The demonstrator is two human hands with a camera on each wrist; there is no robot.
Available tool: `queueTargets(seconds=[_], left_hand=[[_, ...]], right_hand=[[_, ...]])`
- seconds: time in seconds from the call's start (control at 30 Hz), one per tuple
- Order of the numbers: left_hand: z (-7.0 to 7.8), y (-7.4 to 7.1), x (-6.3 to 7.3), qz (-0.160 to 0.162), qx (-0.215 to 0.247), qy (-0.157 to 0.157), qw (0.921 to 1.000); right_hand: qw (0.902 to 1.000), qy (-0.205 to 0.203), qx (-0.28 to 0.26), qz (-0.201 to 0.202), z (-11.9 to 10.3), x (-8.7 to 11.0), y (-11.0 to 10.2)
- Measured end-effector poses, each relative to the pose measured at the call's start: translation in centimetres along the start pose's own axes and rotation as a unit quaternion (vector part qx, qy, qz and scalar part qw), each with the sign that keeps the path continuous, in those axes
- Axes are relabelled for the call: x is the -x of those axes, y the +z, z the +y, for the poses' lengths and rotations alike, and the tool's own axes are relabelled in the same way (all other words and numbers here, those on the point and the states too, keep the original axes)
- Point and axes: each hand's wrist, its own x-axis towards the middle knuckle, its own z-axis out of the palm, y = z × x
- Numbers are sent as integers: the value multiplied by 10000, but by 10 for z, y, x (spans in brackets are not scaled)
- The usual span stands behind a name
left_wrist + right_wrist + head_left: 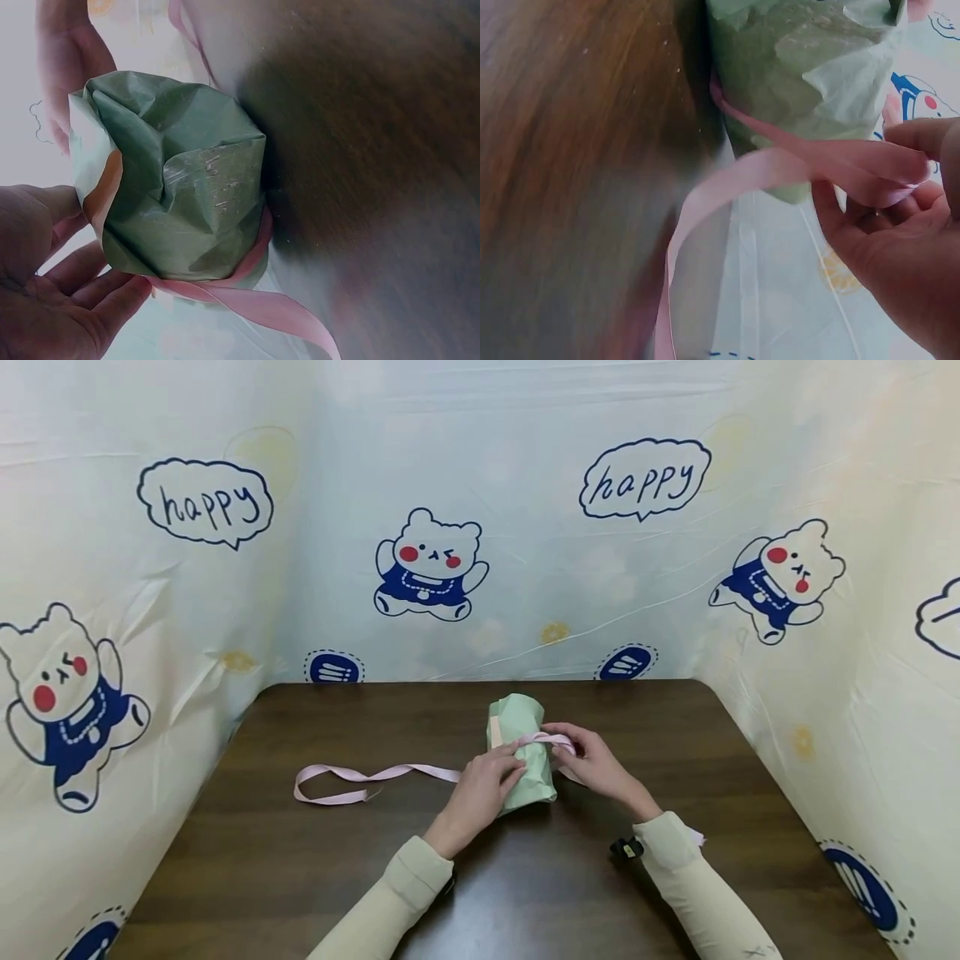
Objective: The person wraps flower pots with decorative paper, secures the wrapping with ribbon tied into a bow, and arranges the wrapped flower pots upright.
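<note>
A bundle wrapped in crumpled green paper [517, 718] lies on its side on the table, a pink ribbon [543, 739] passing round its middle. My left hand [483, 785] holds the bundle from the left. In the left wrist view, that hand's thumb meets the paper flap and its fingertips reach the ribbon [277, 311] at the bundle's edge. At the bundle's right side, my right hand [592, 762] pinches a loop of the ribbon. The right wrist view shows this ribbon loop [870, 169] between thumb and fingers, with a ribbon length hanging down toward the table.
The dark wooden table [337, 860] carries one ribbon end, curled in a loop to the left. Another bit of ribbon [696, 837] shows beside the right sleeve [671, 843]. A printed curtain [517, 427] with bears surrounds the table's back and sides.
</note>
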Motion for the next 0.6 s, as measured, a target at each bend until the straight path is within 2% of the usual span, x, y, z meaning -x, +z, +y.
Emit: queueTargets(seconds=[0.17, 0.3, 0.47, 0.6], left_hand=[[2, -1, 0, -2, 34, -32, 10000], [3, -1, 0, 57, 40, -71, 10000], [2, -1, 0, 80, 22, -87, 9999], [0, 0, 1, 83, -37, -79, 9999]], right_hand=[[9989, -147, 441, 118, 0, 5, -10], [9988, -79, 449, 193, 1, 6, -18], [9940, -8, 945, 542, 3, 6, -23], [9883, -148, 1209, 916, 2, 5, -23]])
